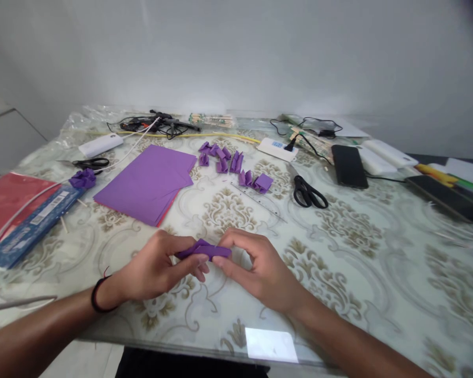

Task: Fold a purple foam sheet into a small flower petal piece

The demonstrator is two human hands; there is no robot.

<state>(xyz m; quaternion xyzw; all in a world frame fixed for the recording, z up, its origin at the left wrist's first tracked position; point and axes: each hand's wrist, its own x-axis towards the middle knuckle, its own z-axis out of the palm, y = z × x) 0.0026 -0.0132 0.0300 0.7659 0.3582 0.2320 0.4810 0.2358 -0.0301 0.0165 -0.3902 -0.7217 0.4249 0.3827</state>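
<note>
Between my two hands is a folded strip of purple paper [207, 251], held just above the near part of the table. My left hand [157, 265] pinches its left end between thumb and fingers. The right end is gripped by my right hand [256, 262], thumb below and fingers on top. Beyond them lie several small folded purple paper pieces [222, 157]. A stack of purple paper sheets [142, 181] rests to the left, with a red edge showing under it.
Black scissors [308, 194] and a clear ruler [260, 202] lie ahead to the right. A white power strip [278, 149], a phone [349, 166] and cables stand farther back. At left are a crumpled purple paper [83, 178], a blue package [35, 226] and more scissors [90, 164].
</note>
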